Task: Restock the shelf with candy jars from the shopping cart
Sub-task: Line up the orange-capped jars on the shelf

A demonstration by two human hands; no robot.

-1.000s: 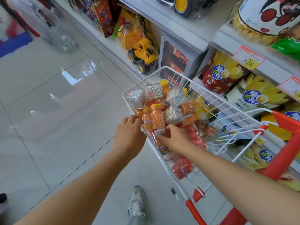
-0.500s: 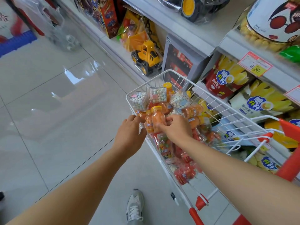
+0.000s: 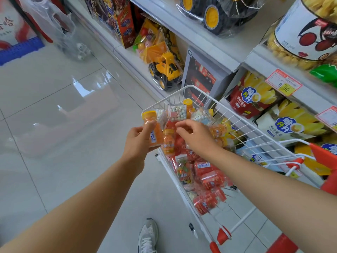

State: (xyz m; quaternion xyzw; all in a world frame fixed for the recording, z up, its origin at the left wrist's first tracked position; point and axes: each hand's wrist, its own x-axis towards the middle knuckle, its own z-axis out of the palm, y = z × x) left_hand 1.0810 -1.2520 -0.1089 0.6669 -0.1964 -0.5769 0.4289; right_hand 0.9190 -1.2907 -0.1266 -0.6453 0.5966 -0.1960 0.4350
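A white wire shopping cart (image 3: 187, 86) with red handle parts stands beside the shelf (image 3: 215, 46), filled with several candy jars and packets. My left hand (image 3: 136, 141) grips an orange candy jar (image 3: 152, 123) with a yellow lid, lifted at the cart's left rim. My right hand (image 3: 196, 136) hovers over the cart with loosely curled fingers and holds nothing I can see. A second orange jar (image 3: 168, 143) stands just below its thumb. A clear box of pastel candies (image 3: 176, 113) sits right in front of its fingertips.
Bags of chips (image 3: 253, 95) fill the lower shelf to the right, with a price tag (image 3: 283, 84) above. A yellow toy truck (image 3: 166, 70) and boxed toys stand further along. Tiled floor spreads out to the left. My shoe (image 3: 147, 236) is beside the cart.
My right hand passed the orange jar to my left hand and let go. My left hand now holds it raised at the cart's rim. The view has shifted slightly.
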